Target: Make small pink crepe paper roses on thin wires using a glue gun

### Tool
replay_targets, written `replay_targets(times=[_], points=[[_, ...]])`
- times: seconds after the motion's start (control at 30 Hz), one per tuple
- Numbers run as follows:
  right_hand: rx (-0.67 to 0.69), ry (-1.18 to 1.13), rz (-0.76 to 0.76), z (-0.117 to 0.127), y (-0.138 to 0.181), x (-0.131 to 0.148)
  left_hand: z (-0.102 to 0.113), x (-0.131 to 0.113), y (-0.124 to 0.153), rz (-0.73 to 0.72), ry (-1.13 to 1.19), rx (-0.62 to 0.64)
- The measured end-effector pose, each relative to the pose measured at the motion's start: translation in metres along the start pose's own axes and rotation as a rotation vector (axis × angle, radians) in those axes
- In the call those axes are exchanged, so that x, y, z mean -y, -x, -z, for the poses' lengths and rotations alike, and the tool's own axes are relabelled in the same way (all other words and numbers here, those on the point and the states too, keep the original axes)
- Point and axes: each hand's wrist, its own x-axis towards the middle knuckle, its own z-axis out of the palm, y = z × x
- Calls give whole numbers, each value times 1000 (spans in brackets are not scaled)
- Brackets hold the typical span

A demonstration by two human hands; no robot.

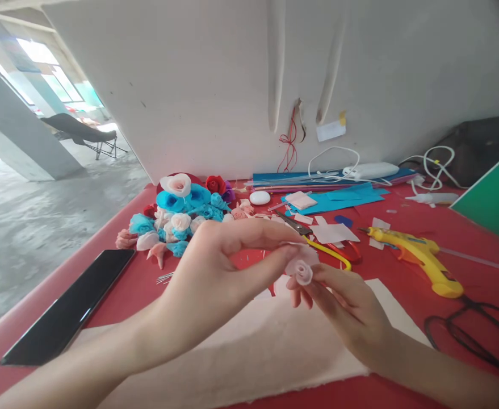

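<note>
A small pale pink rolled paper rose [302, 268] sits between my two hands above the red table [406, 267]. My left hand [219, 267] pinches its upper edge with thumb and fingers closed. From the right, my right hand [343, 304] grips the rose from below, its fingers curled round the base. Under both hands lies a pale pink sheet [258, 346].
A heap of blue, pink, white and red paper roses [181, 213] lies at the back left. A black phone [68, 307] rests at the left edge. Yellow-handled scissors [321, 244], a yellow glue gun [423, 258], blue paper sheets [338, 196] and black scissors [466, 329] lie to the right.
</note>
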Motion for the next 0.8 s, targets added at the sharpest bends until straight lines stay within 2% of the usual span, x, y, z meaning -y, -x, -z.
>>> replay_targets(times=[0.13,0.37,0.57,0.7,0.8], points=[[-17,37,3,-2,1,2,0,2,2,-39,-48,42],[13,-103,-112,-2,2,-2,0,5,4,-28,-39,79],[5,-171,-117,-4,2,1,0,12,7,19,30,79],[20,-200,-133,-5,0,4,-3,10,3,37,105,124],[27,-233,-146,-5,0,6,-6,10,2,64,165,105]])
